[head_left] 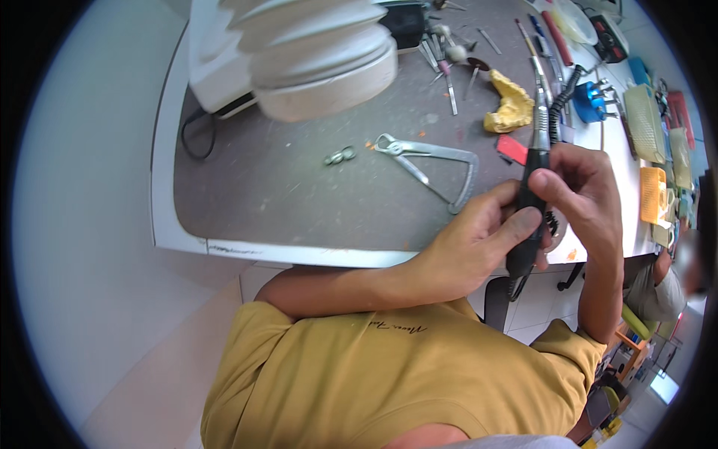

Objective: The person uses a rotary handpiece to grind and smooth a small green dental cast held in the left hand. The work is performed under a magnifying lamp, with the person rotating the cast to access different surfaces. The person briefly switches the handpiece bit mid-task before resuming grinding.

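My left hand (471,243) wraps around the lower black body of a rotary handpiece (532,179), thumb laid along it. Higher up, my right hand (587,191) pinches the same tool near its black grip. The handpiece's silver nose points up and away over the grey bench mat (299,187). A coiled black cord (562,93) runs from it toward the back right. Both hands hover at the bench's front edge, right of a metal caliper (434,161).
A yellow plaster cast (510,108), a red block (512,148), small metal rings (340,156) and several hand tools (449,67) lie on the mat. A white ribbed hose (314,52) stands at the back left. Another person (666,280) sits at the right.
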`<act>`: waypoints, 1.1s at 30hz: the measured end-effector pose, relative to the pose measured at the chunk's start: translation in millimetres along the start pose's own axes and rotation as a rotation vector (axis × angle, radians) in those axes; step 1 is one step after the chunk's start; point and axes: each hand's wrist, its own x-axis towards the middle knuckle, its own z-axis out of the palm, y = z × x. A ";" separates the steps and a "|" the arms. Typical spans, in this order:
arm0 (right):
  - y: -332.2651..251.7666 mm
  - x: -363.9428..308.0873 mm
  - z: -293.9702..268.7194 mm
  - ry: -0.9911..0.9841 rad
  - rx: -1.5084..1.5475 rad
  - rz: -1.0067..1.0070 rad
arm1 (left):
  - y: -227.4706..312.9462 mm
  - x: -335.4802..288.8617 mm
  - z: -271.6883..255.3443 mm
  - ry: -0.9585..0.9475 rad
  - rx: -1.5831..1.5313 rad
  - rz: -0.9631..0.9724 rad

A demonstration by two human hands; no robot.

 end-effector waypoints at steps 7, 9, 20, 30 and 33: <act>20.0 -11.3 8.4 0.149 0.283 0.012 | 1.7 -3.4 -0.8 -0.140 -0.057 0.064; 29.4 -18.2 0.4 0.217 0.229 -0.117 | -10.9 -0.4 3.3 -0.110 0.055 0.246; 44.7 -104.2 52.7 -0.691 1.073 -0.290 | 8.8 -11.0 14.9 -0.023 1.456 1.053; 45.3 -61.8 86.1 -0.700 1.145 -0.432 | 70.9 -63.2 -17.1 0.276 1.977 0.774; 22.1 -48.2 79.5 -0.370 0.796 -0.448 | 105.6 -87.0 -31.2 0.385 2.143 0.604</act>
